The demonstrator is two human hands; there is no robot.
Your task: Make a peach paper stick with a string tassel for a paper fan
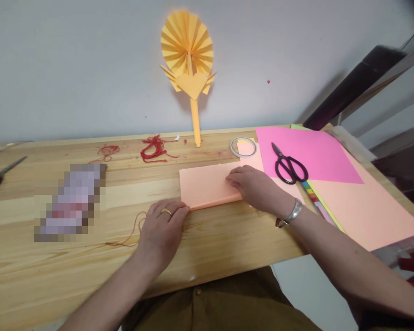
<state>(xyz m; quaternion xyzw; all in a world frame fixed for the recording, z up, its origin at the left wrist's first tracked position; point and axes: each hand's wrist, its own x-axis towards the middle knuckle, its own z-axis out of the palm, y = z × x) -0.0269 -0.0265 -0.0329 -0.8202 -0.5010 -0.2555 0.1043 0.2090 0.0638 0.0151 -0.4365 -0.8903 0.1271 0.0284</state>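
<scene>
Head view: a peach paper (207, 184) is being touched by both hands on the table (227, 253), and a thin fold is showing along its near edge. The near left corner is being touched by the left hand (163, 232), with its fingers close together; whether the paper is being pinched there cannot be told. Near the right end, the paper is being touched by the bent fingers of the right hand (257, 188); whether it is being gripped or just pressed flat cannot be told.

Just beyond the right hand, a ring of tape (243, 156) is lying. To its right, black scissors (284, 160) are being held up by a pink sheet (324, 156), and a big peach sheet (365, 216) is being partly covered by that sheet. Behind the paper, a yellow fan (189, 50) is standing against the wall (89, 69). Red thread (153, 149) is lying left of the fan's foot. Near the left hand, a thin red string (122, 244) is curling.
</scene>
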